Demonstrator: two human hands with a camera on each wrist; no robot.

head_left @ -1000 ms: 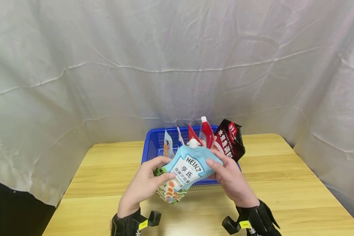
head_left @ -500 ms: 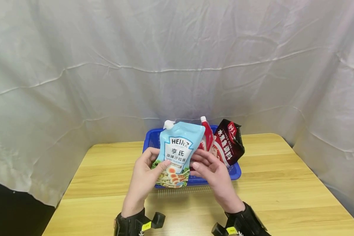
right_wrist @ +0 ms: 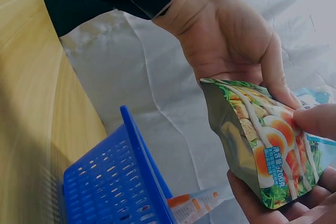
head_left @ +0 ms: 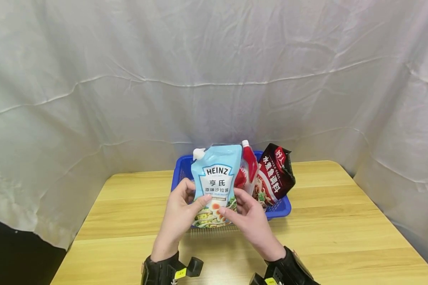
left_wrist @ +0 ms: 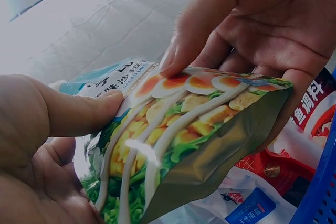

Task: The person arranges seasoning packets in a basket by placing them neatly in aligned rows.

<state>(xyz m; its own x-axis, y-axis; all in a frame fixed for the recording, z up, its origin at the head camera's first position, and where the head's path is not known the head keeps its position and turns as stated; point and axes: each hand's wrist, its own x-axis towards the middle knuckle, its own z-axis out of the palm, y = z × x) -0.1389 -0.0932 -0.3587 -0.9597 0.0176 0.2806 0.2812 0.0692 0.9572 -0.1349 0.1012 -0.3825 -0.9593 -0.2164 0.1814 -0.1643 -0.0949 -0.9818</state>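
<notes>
A light blue Heinz salad dressing pouch (head_left: 217, 172) with a white cap stands upright, spout at its upper left, in front of the basket in the head view. My left hand (head_left: 180, 217) grips its left edge, thumb on the printed front. On the opposite side my right hand (head_left: 253, 223) pinches the lower right edge, its thumb over the egg picture. Both thumbs also show on the pouch (left_wrist: 173, 124) in the left wrist view, where the silvery underside faces the camera. The right wrist view shows the pouch (right_wrist: 268, 145) between both hands.
Behind the pouch, a blue plastic basket (head_left: 283, 209) sits on the wooden table (head_left: 328, 225). It holds a red pouch with a white cap (head_left: 249, 160), a black and red seasoning packet (head_left: 278, 172) leaning over the right rim, and a white packet with a blue label (left_wrist: 252, 205).
The pouch has turned from tilted to upright and shifted slightly left and up over the basket. My right hand has moved from its upper right corner down to its lower right edge.
</notes>
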